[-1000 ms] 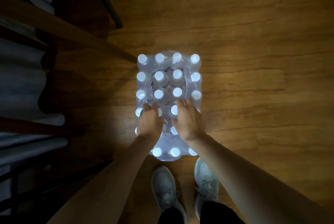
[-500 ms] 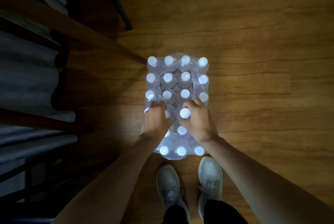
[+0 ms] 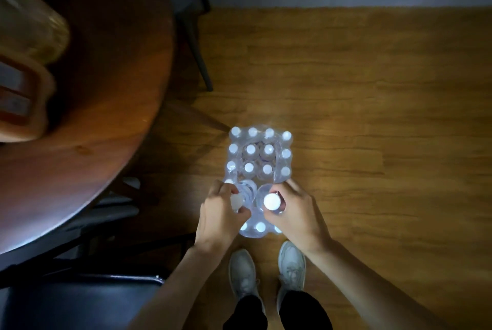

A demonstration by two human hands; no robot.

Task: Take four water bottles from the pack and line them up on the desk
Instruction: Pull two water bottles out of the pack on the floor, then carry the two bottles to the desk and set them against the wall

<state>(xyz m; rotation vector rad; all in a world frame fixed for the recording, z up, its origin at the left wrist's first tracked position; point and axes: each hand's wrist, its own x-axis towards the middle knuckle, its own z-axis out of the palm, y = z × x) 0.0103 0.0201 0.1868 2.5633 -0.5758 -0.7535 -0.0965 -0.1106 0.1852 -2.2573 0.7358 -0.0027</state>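
Bottles [image 3: 272, 202] in both hands, labels unreadable

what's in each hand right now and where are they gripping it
Each hand holds one water bottle near its top. The left hand grips a bottle around the neck; the right hand grips another bottle just below its white cap, above the pack.

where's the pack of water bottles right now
In the head view the pack sits on the wooden floor, just ahead of the person's shoes and right of the round table.
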